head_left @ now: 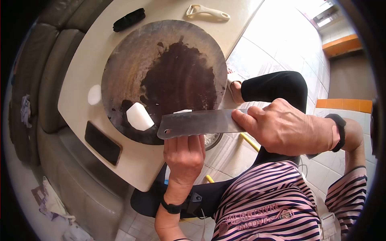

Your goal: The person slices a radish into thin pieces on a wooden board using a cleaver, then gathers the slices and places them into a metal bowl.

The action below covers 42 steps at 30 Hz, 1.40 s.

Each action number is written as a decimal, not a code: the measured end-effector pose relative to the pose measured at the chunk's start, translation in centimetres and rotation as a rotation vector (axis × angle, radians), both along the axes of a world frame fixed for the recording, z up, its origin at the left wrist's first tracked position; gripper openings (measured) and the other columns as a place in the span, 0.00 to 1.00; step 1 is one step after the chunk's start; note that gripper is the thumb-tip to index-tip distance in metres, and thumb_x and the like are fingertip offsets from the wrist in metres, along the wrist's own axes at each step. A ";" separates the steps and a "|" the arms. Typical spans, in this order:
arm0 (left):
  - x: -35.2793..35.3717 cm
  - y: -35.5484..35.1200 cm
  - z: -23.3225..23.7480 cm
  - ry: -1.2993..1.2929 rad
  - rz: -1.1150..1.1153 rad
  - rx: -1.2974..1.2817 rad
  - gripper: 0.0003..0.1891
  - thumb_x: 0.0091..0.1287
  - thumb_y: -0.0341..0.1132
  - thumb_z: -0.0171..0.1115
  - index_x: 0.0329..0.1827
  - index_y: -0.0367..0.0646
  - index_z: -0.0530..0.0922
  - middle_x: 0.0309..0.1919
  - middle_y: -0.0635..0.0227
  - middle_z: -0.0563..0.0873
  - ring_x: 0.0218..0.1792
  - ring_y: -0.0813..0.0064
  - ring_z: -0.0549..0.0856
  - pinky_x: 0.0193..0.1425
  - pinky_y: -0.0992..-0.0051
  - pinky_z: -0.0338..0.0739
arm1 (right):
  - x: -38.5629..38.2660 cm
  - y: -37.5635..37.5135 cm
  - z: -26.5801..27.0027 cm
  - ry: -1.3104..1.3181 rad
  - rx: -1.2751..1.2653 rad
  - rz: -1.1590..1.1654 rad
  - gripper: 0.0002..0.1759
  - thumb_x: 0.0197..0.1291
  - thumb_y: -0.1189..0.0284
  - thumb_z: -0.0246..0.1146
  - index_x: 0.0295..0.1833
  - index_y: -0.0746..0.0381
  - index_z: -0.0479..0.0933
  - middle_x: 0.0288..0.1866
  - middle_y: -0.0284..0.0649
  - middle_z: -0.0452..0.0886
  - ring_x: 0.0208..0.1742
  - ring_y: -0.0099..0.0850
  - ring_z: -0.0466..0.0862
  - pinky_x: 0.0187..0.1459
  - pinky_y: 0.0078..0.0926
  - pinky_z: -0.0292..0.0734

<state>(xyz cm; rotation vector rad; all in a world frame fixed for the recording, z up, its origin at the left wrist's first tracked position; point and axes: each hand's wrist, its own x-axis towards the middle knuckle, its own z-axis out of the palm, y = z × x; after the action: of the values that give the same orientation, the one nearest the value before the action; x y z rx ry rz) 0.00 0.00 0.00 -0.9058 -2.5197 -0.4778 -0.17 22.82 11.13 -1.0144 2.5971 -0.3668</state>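
Nearest me, the lettering on the striped shirt (257, 213) is upside down and unreadable. My left hand (184, 154) curls up behind the cleaver (197, 123), fingers together. What they press is hidden; only a white sliver (183, 111) shows above the blade. My right hand (281, 128) is clenched round the handle, forefinger on the blade's flat. The cleaver hangs over the near rim of the round chopping board (132, 60), with a white chunk (139, 116) just beside its tip. A dark phone (103, 143) lies at the table (80, 80) edge. Farther off are a black object (128, 19) and a peeler (208, 13).
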 end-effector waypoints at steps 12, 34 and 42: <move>0.6 0.2 -0.4 0.042 0.028 -0.020 0.10 0.62 0.27 0.67 0.43 0.30 0.82 0.40 0.53 0.84 0.37 0.52 0.83 0.43 0.61 0.81 | 0.0 -0.3 -1.5 -0.002 -0.101 -0.060 0.14 0.50 0.84 0.63 0.43 0.78 0.72 0.21 0.48 0.78 0.22 0.40 0.86 0.25 0.35 0.81; 0.8 0.1 -0.5 -0.030 0.028 -0.012 0.09 0.60 0.25 0.66 0.41 0.30 0.82 0.40 0.52 0.83 0.39 0.50 0.83 0.45 0.58 0.81 | -0.1 -1.0 -1.4 0.123 0.063 0.031 0.18 0.51 0.83 0.64 0.47 0.82 0.71 0.22 0.49 0.77 0.21 0.37 0.84 0.20 0.29 0.76; 0.8 0.1 -0.5 -0.009 0.031 0.020 0.09 0.61 0.25 0.66 0.43 0.30 0.82 0.40 0.52 0.83 0.39 0.49 0.83 0.46 0.59 0.81 | 0.3 -0.6 -1.9 0.009 -0.046 -0.071 0.14 0.56 0.81 0.62 0.48 0.75 0.72 0.23 0.44 0.76 0.20 0.35 0.82 0.20 0.30 0.75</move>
<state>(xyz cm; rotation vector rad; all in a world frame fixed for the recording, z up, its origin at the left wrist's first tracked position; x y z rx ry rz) 0.75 0.13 -0.50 -0.8584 -2.5283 -0.4970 0.09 22.27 9.18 -0.9433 2.6495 -0.4422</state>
